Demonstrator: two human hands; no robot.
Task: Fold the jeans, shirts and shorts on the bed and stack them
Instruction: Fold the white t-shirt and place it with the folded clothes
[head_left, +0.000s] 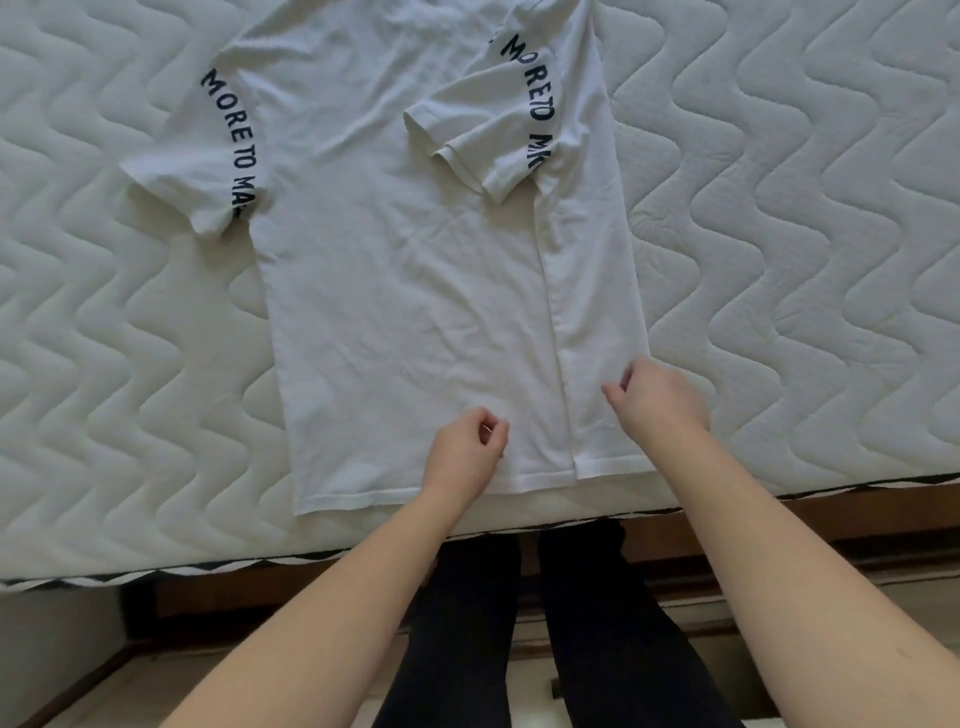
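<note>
white shirt (405, 291) flat on bed (805, 234), hem beneath curled fingers (615, 392)

Your left hand (465, 452) and right hand (657, 397) hover, fingers loosely curled, over the hem of the white shirt (405, 270), its right side folded inward on the quilted mattress (805, 234).

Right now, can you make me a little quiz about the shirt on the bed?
1. True or false: both sides of the white shirt are folded in.
2. Which sleeve lies folded over the shirt's body: A) the one on the picture's left, B) the one on the picture's right?
3. Fill in: the shirt lies on a quilted ____.

Key: 1 false, only the right side is folded in. 2 B. 3 mattress.

Both hands, left and right, hover near the hem.
</note>
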